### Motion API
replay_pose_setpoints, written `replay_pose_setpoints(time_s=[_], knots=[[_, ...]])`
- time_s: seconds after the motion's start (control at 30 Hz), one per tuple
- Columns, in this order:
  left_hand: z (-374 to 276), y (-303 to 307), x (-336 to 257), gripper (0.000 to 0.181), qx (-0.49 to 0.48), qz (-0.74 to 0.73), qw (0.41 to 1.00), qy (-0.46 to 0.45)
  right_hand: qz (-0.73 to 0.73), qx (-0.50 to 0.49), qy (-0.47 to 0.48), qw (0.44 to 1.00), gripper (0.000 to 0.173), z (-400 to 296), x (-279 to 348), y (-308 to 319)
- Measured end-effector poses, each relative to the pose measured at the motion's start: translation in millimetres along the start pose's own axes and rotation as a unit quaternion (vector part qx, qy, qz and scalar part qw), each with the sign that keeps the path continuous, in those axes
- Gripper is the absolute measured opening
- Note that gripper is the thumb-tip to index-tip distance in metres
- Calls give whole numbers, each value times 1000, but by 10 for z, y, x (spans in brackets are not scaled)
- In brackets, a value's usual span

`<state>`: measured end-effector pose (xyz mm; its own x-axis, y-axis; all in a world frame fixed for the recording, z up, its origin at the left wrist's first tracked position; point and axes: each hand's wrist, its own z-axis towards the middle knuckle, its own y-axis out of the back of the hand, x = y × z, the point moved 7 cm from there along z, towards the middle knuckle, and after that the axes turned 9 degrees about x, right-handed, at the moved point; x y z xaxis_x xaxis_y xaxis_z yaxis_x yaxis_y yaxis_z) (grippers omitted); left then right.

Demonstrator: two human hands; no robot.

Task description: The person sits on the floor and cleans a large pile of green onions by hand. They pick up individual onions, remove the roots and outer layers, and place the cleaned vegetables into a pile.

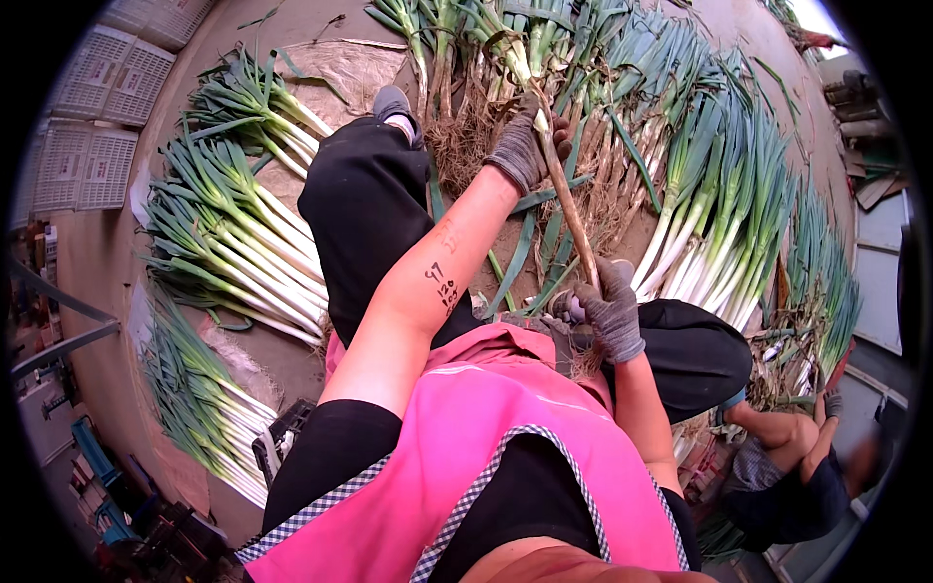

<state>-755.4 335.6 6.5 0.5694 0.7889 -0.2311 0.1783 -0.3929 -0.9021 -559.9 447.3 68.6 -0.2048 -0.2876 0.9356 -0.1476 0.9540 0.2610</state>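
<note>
A long leek-like green onion (pixel 565 189) slants down between my hands, its stalk sheathed in brown, dry outer skin. My left hand (pixel 526 144), in a grey knit glove, grips it near the base of the leaves. Lower down, my right hand (pixel 614 312), gloved alike, closes around the stalk near the root end. Fine roots (pixel 585 362) hang below that hand, over my lap. Beyond my left hand lie untrimmed green onions with a mass of brown roots (pixel 458 151). Cut or stripped green leaves (pixel 516 262) lie on the floor between my legs.
Clean white-stalked green onions (pixel 255 255) lie in bundles to the left, with another pile (pixel 711 240) to the right. White plastic crates (pixel 91 157) stand stacked at upper left. A black crate (pixel 280 437) is beside my left hip. Another person (pixel 787 466) crouches at lower right.
</note>
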Motion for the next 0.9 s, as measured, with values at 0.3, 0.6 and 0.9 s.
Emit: replay_pose_setpoints(time_s=[0.3,0.6,0.9], knots=[[-56,700,719,23,27,220,951,217,-48,4,-57,997,22,67,-407,50],[160,1699,69,22,-223,131,963,75,-468,-19,-17,883,34,-178,139,159],[272,1382,-1049,38,-286,274,904,-161,-495,-107,82,859,34,-406,417,235]])
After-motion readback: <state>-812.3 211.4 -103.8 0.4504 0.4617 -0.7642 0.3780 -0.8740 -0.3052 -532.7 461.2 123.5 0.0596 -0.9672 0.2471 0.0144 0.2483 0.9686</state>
